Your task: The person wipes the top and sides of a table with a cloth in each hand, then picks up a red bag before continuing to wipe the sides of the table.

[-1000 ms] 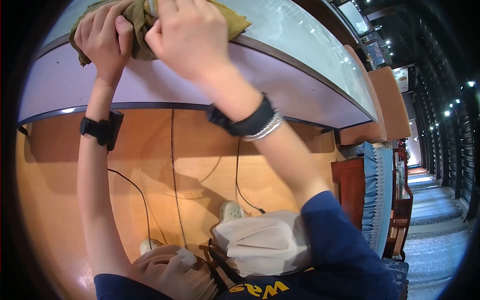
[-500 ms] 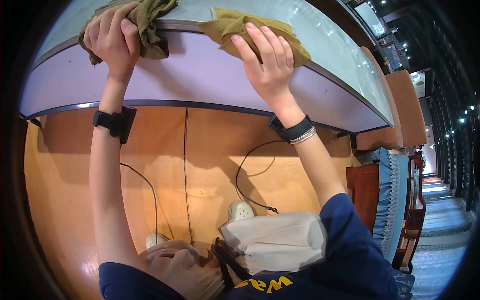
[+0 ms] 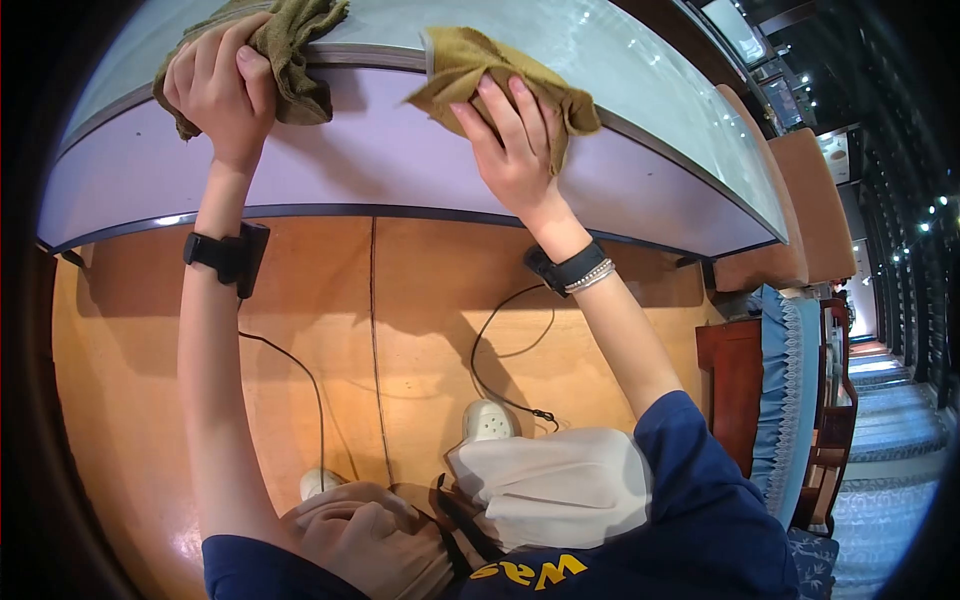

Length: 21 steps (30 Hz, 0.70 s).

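Observation:
My left hand (image 3: pixel 222 95) grips a bunched olive-brown cloth (image 3: pixel 300 85) over the metal edge of a glass-topped counter (image 3: pixel 370 20), at the upper left. To its right, my right hand (image 3: pixel 518 145) presses a yellower brown cloth (image 3: pixel 465 60) on the same edge, its fingers bent over the folds. Part of that cloth hangs down over the lilac front panel (image 3: pixel 400 135). The palms of both hands are hidden.
Below the panel lies a wooden floor (image 3: pixel 420 350) with thin dark cables (image 3: pixel 318 400) near my pale shoes (image 3: pixel 488 420). At the right stand a brown padded seat (image 3: pixel 815 205) and a dark red wooden piece (image 3: pixel 730 385) beside blue lace-edged fabric (image 3: pixel 778 390).
My right hand has moved slightly left and down, and its cloth has folded up more around the fingers. My left hand has barely shifted, still on its cloth.

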{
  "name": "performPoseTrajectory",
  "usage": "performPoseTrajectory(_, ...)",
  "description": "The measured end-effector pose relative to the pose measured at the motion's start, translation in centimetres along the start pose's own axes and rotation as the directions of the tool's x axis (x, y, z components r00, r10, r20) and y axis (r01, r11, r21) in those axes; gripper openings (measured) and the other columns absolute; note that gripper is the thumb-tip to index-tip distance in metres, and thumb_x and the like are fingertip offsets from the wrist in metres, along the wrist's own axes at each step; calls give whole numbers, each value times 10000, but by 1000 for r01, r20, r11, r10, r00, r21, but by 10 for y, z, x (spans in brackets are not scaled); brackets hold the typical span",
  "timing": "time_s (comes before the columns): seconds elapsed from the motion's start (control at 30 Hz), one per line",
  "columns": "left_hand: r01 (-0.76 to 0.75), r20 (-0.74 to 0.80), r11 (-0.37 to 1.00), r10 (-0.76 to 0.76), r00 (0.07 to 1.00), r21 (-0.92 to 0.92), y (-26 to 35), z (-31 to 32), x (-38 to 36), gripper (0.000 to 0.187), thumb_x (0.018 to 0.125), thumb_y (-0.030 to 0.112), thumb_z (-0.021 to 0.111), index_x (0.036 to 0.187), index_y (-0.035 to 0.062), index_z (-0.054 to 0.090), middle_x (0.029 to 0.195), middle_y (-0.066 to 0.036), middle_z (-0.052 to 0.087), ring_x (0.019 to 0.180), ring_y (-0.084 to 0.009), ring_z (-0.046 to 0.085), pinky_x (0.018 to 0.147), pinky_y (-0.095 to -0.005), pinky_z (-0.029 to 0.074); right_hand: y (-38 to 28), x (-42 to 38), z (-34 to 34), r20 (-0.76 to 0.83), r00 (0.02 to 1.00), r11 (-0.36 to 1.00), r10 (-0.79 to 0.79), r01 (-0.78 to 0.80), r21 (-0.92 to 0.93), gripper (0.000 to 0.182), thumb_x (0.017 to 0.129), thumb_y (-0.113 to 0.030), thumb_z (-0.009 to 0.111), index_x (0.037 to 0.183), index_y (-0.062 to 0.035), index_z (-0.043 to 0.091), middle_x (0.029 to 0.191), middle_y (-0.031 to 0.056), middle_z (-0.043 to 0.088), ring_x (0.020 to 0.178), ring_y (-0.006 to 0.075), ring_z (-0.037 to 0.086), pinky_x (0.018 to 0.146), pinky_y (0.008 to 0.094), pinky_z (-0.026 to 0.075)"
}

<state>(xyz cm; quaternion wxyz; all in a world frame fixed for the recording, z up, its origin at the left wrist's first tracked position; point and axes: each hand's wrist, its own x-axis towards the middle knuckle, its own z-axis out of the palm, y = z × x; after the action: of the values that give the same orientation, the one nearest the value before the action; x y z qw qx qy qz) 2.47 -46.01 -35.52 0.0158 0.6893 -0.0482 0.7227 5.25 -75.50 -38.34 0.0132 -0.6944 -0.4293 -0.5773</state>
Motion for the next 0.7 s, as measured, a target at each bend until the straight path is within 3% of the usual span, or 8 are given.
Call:
performPoseTrajectory(0.17,32,72,999,-33,997,12,9,-7,4,296,822,146,394,924,129,670,865,4,638,869,-177,552,884,-323,336,33,-73,-19,344,934,991,-97,122,-53,359,740,-108,602,1086,-206,618,1116,-41,552,1078,186,483,917,334,400)
performPoseTrajectory(0.23,27,66,999,-30,997,35,8,-7,5,294,820,147,395,922,127,670,864,2,639,863,-181,554,882,-326,341,47,-83,-42,347,932,977,-106,163,-139,366,725,-91,612,1072,-207,627,1010,-33,561,976,169,520,841,320,438)
performPoseTrajectory(0.3,36,61,998,-39,997,45,10,-6,3,292,819,148,396,919,126,670,863,1,639,857,-184,556,880,-329,346,66,-120,-65,464,882,982,84,8,-191,376,709,-88,627,1066,-204,624,1002,-22,549,930,176,530,825,329,439)
performPoseTrajectory(0.4,21,70,999,-24,997,38,4,-5,3,293,817,148,398,919,127,672,866,-1,640,854,-188,557,875,-328,353,85,-151,-97,384,812,881,440,-308,-360,410,709,-26,580,1118,-34,547,1052,169,512,967,350,485,865,430,409)
performPoseTrajectory(0.43,5,31,1000,-6,999,20,1,-3,2,270,811,156,415,895,141,671,842,16,633,832,-176,555,856,-316,354,86,-155,-100,381,813,880,440,-304,-366,410,709,-26,580,1118,-34,547,1052,169,512,967,350,485,865,430,409)
performPoseTrajectory(0.53,8,28,1000,-8,1000,-10,2,-5,3,275,814,155,413,904,143,673,842,9,632,837,-176,555,852,-310,358,83,-166,-100,144,515,531,845,-776,-341,546,742,-36,514,1233,148,360,1311,337,321,1254,446,287,1063,451,228)
performPoseTrajectory(0.6,31,70,999,-29,997,-18,5,-8,4,302,821,148,396,936,131,675,866,-15,639,863,-188,556,868,-316,359,67,-154,-80,78,477,482,875,-846,-229,574,748,-39,506,1267,139,336,1359,333,262,1304,427,224,1093,438,174)
performPoseTrajectory(0.7,20,94,1000,-22,995,24,5,-9,4,306,831,146,394,953,142,675,862,-18,626,857,-191,550,849,-321,363,22,-110,-52,167,645,667,745,-722,-187,526,750,-38,513,1247,87,398,1294,306,343,1245,423,308,1052,470,243)
